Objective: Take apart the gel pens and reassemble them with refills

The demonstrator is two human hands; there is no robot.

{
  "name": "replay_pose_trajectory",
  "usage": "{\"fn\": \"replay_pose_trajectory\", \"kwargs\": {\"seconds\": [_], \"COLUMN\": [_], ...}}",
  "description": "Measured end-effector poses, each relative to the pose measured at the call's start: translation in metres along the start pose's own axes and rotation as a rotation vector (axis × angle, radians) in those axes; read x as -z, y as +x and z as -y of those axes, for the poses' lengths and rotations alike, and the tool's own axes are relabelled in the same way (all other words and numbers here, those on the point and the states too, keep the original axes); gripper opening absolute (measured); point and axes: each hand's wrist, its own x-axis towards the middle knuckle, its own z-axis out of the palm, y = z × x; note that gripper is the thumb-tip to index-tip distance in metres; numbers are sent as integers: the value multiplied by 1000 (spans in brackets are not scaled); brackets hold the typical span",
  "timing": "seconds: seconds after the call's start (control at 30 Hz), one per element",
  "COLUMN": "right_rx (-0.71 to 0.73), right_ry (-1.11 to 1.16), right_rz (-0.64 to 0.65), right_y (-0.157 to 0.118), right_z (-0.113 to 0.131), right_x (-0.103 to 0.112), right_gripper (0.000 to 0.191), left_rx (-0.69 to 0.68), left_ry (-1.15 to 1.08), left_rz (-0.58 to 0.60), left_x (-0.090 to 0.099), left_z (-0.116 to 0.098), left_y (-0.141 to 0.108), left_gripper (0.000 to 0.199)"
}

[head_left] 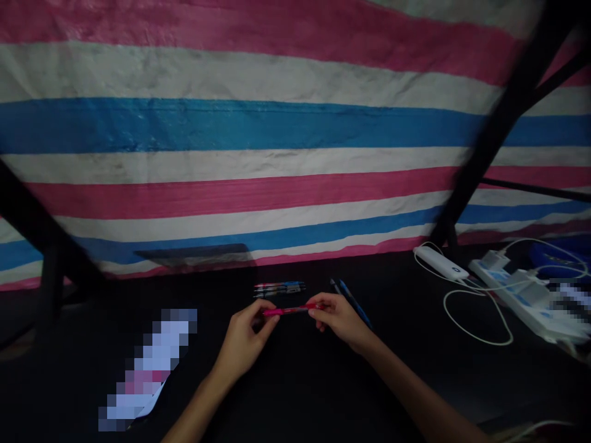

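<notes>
A pink pen (292,310) with a clear middle is held level above the black table (286,381). My left hand (247,335) pinches its left end between thumb and fingers. At its right end, the thumb and fingers of my right hand (339,320) are closed on it. Just beyond the hands lie several pens (279,288) side by side, with red, blue and dark parts. Blue and dark pens (354,303) rest on the table beside my right hand, partly hidden by it.
On the left lies a blurred-out white and pink sheet (154,363). A white power strip (526,298), a white device (441,263) and looping cables are at the right. Black frame legs (489,141) and a striped sheet (258,126) stand behind.
</notes>
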Motion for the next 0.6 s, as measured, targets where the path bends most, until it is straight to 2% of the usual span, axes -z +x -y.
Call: {"fn": "replay_pose_trajectory", "kwargs": {"seconds": [0.1, 0.23, 0.6], "right_rx": [5, 10, -51], "right_ry": [-37, -58, -90], "right_rz": [31, 51, 17], "right_y": [-2, -3, -1], "right_z": [2, 1, 0], "right_x": [0, 0, 0], "right_gripper": [23, 24, 28], "left_rx": [-61, -113, -135], "left_ry": [111, 152, 185], "left_rz": [-2, -17, -22], "left_x": [-1, 0, -1], "left_z": [-1, -2, -9], "left_y": [-1, -1, -2], "left_gripper": [14, 15, 12]}}
